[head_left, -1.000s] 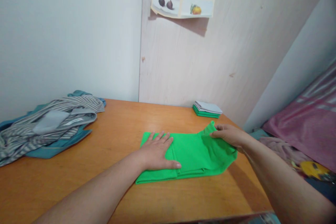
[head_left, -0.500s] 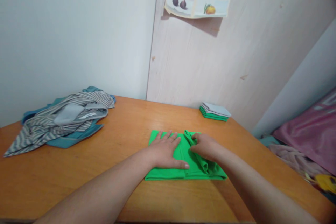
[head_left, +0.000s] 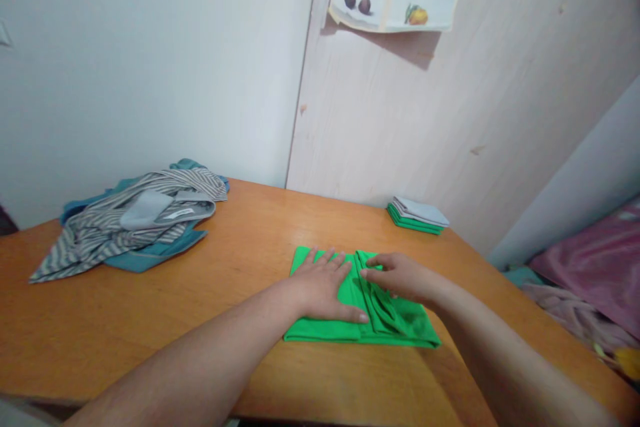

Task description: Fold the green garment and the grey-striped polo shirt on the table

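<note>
A bright green garment (head_left: 415, 328) lies folded on the orange wooden table (head_left: 200, 307) in front of me. My left hand (head_left: 323, 285) lies flat on its left half, fingers stretched out and slightly apart. My right hand (head_left: 400, 277) rests on the flap folded over from the right, its fingers lying along the crease beside my left hand. Whether the right fingers pinch the cloth is unclear; they look laid flat on it.
A heap of grey striped and teal clothes (head_left: 135, 223) lies at the table's far left. A small stack of folded green and grey cloths (head_left: 417, 215) sits at the far right by the wall. A bed with pink bedding (head_left: 590, 267) stands to the right.
My right hand carried the garment's right end over to the left and laid it down on the middle. The left hand stayed pressed flat. The view shifted left.
</note>
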`<control>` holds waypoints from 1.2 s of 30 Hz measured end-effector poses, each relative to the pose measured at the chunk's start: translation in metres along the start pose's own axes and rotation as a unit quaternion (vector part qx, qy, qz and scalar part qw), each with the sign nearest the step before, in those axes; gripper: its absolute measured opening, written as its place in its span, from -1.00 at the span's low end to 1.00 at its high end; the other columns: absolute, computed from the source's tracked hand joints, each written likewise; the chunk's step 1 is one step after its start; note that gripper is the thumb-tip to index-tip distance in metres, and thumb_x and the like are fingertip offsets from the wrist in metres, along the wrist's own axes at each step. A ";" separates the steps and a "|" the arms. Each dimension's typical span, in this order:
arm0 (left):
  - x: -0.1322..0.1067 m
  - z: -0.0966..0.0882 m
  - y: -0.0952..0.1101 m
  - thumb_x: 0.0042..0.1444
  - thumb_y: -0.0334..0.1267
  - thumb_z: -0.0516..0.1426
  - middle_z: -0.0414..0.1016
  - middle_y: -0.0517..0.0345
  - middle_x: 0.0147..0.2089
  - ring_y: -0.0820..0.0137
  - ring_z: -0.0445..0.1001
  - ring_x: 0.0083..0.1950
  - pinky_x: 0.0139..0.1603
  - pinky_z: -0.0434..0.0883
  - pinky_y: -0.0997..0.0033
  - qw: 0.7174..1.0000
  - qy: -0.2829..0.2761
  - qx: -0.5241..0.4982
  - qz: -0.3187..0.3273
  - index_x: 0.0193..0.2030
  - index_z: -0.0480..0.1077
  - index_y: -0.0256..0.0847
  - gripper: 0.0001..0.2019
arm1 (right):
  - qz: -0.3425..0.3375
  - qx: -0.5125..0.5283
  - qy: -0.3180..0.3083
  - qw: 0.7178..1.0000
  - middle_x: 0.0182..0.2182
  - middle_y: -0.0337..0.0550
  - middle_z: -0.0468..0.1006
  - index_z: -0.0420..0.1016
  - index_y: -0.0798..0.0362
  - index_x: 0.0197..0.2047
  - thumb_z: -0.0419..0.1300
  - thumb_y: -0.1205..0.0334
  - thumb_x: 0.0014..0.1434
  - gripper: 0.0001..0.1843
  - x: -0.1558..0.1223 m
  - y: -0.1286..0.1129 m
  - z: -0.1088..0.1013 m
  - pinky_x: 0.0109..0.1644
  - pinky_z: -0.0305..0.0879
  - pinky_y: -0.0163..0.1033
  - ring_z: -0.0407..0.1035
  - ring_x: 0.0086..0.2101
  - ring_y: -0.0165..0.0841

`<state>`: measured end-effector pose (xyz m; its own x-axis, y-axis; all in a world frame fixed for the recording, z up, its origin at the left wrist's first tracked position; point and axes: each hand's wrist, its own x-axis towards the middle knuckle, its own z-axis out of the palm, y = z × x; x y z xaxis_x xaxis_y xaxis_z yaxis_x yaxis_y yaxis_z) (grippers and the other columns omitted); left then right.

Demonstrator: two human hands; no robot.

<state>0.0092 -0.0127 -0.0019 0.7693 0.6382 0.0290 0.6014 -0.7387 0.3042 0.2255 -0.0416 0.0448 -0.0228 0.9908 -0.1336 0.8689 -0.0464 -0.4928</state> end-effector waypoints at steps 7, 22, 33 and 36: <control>0.001 0.000 0.000 -0.10 0.63 -0.14 -0.18 -0.05 0.53 -0.06 -0.29 0.53 0.43 -0.37 -0.23 1.000 -0.002 0.005 -0.001 0.50 -0.05 -0.13 0.16 | -0.007 -0.039 0.163 0.986 -0.24 -0.06 0.66 0.62 0.07 -0.20 0.06 0.15 0.24 -0.69 0.009 0.025 -0.008 -0.10 0.36 -0.24 0.50 -0.17 -0.23; 0.002 0.002 0.000 -0.09 0.62 -0.12 -0.18 -0.03 0.53 -0.05 -0.29 0.53 0.44 -0.38 -0.21 1.000 0.001 0.002 0.004 0.50 -0.08 -0.10 0.14 | -0.101 -0.161 0.104 0.976 0.34 0.05 0.24 0.30 0.15 0.34 -0.14 0.13 0.37 -0.43 0.012 0.026 0.055 0.41 -0.02 -0.02 0.07 0.34 -0.19; -0.001 -0.001 0.002 -0.09 0.62 -0.13 -0.19 -0.03 0.53 -0.04 -0.30 0.53 0.45 -0.35 -0.18 1.000 -0.006 -0.001 -0.001 0.51 -0.09 -0.12 0.15 | -0.109 -0.175 0.061 0.977 0.43 0.00 -0.02 0.02 0.15 0.46 -0.20 -0.13 0.38 -0.26 0.002 0.021 0.061 0.44 -0.20 0.10 -0.26 0.42 -0.13; -0.001 -0.001 0.002 -0.08 0.62 -0.12 -0.18 -0.03 0.53 -0.03 -0.31 0.53 0.45 -0.37 -0.19 1.000 -0.005 0.003 -0.002 0.51 -0.13 -0.12 0.15 | -0.109 -0.177 0.066 0.976 0.43 -0.02 -0.01 0.01 0.09 0.47 -0.20 -0.14 0.38 -0.27 0.001 0.020 0.061 0.43 -0.20 0.12 -0.24 0.41 -0.13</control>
<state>0.0095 -0.0148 -0.0006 0.7694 0.6385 0.0189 0.6052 -0.7380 0.2984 0.2128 -0.0494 -0.0182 -0.1821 0.9812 0.0636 0.9675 0.1903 -0.1664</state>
